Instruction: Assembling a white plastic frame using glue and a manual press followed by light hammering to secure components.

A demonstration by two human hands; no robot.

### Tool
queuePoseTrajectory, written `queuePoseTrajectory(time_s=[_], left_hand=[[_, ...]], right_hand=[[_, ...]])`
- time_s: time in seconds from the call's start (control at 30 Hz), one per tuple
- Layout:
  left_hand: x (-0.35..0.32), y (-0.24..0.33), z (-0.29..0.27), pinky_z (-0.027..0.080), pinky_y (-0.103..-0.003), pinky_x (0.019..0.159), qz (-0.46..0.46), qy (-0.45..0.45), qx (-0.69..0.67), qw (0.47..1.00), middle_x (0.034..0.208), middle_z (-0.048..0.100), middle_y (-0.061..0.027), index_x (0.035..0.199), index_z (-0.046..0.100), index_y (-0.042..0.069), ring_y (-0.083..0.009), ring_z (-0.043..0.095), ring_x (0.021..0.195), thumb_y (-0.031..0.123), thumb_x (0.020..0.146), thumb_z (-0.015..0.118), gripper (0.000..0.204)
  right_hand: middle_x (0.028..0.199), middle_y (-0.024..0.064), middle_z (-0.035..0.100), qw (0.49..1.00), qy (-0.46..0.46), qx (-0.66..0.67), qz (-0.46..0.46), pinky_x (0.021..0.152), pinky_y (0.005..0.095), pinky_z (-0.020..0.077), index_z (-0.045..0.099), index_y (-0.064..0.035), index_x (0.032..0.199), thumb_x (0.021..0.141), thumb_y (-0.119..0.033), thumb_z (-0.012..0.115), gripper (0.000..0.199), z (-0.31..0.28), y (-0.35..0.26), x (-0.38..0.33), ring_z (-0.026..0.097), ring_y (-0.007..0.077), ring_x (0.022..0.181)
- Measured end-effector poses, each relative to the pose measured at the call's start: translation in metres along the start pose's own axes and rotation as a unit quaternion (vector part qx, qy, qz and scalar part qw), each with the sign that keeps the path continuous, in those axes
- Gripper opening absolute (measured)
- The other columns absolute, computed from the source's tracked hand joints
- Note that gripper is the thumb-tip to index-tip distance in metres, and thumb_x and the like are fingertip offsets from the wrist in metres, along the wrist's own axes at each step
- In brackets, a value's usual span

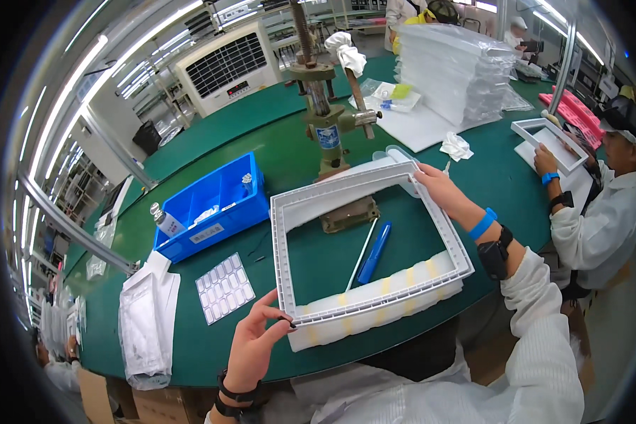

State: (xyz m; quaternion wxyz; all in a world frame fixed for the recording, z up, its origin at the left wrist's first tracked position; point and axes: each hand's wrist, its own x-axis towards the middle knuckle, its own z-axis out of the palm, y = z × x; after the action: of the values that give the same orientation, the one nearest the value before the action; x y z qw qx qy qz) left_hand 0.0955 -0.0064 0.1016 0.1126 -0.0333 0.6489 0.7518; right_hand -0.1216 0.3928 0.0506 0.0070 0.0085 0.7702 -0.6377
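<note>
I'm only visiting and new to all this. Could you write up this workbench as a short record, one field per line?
Held item: white rectangular ridged frame
Left hand: at its near left corner
Right hand: at its far right corner
Under its near side: white foam strip with yellow bands; contact unclear
Seen through its opening: blue marker-like pen, thin white stick
Left: blue divided plastic bin, sheet of white labels
Beyond: green metal press
Surface: green tabletop

Your head cam, L of pair, looks down & fwd over the bench point(212, 346): your L hand point(253, 343) & R hand point(442, 191) nr, white unit point(226, 65) far off
</note>
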Motion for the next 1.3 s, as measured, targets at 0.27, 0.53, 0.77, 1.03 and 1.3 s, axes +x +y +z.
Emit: queuePoseTrajectory(time_s=[0.27, 0.53, 0.77, 1.03, 1.3], left_hand=[[-0.001, -0.009, -0.001, 0.042, -0.038, 0.104, -0.008, -0.046, 0.042, 0.998, 0.151, 0.038, -0.0213, 0.095, 0.068, 0.002, -0.0229, 0.054, 0.123, 0.000, 0.085, 0.067, 0.011], [0.003, 0.022, -0.005, 0.043, -0.039, 0.104, 0.026, -0.049, 0.137, 0.989, 0.146, 0.045, -0.0169, 0.097, 0.068, 0.000, -0.0256, 0.052, 0.124, -0.002, 0.086, 0.066, 0.011], [0.127, 0.062, 0.021, 0.049, -0.024, 0.073, 0.178, -0.006, 0.336, 0.925, 0.083, 0.070, -0.0035, 0.097, 0.070, -0.003, -0.0074, 0.063, 0.080, 0.013, 0.090, 0.071, 0.017], [0.278, 0.010, 0.049, 0.053, -0.030, 0.070, 0.232, 0.018, 0.313, 0.921, 0.086, 0.075, -0.0152, 0.099, 0.073, -0.005, -0.0170, 0.070, 0.076, 0.017, 0.084, 0.075, 0.027], [0.287, 0.006, 0.066, 0.051, -0.026, 0.076, 0.220, 0.014, 0.323, 0.920, 0.090, 0.075, -0.0105, 0.103, 0.074, -0.004, -0.0130, 0.068, 0.082, 0.016, 0.088, 0.074, 0.026]], right_hand=[[0.108, 0.0084, 0.064, 1.000, -0.024, -0.018, -0.008, 0.079, 0.0286, 0.0489, 0.042, 0.0008, 0.148, 0.098, -0.018, 0.049, 0.054, -0.008, 0.017, 0.014, 0.062, 0.0144, 0.085], [0.125, 0.0168, 0.064, 0.992, 0.006, -0.111, -0.050, 0.091, 0.0335, 0.0487, 0.045, 0.0026, 0.144, 0.097, -0.023, 0.053, 0.055, -0.006, 0.003, 0.009, 0.063, 0.0241, 0.107], [0.134, 0.0236, 0.059, 0.941, 0.041, -0.271, -0.198, 0.105, 0.0389, 0.0414, 0.051, -0.0015, 0.140, 0.095, -0.038, 0.056, 0.057, -0.008, -0.115, 0.021, 0.055, 0.0358, 0.125], [0.112, 0.0210, 0.064, 0.859, 0.212, -0.188, -0.426, 0.089, 0.0373, 0.0488, 0.054, -0.0005, 0.126, 0.096, -0.023, 0.055, 0.037, 0.046, -0.201, 0.130, 0.063, 0.0299, 0.106], [0.115, 0.0333, 0.061, 0.914, 0.220, -0.104, -0.324, 0.095, 0.0501, 0.0468, 0.062, -0.0063, 0.116, 0.092, -0.031, 0.046, 0.038, 0.075, -0.211, 0.187, 0.058, 0.0482, 0.110]])
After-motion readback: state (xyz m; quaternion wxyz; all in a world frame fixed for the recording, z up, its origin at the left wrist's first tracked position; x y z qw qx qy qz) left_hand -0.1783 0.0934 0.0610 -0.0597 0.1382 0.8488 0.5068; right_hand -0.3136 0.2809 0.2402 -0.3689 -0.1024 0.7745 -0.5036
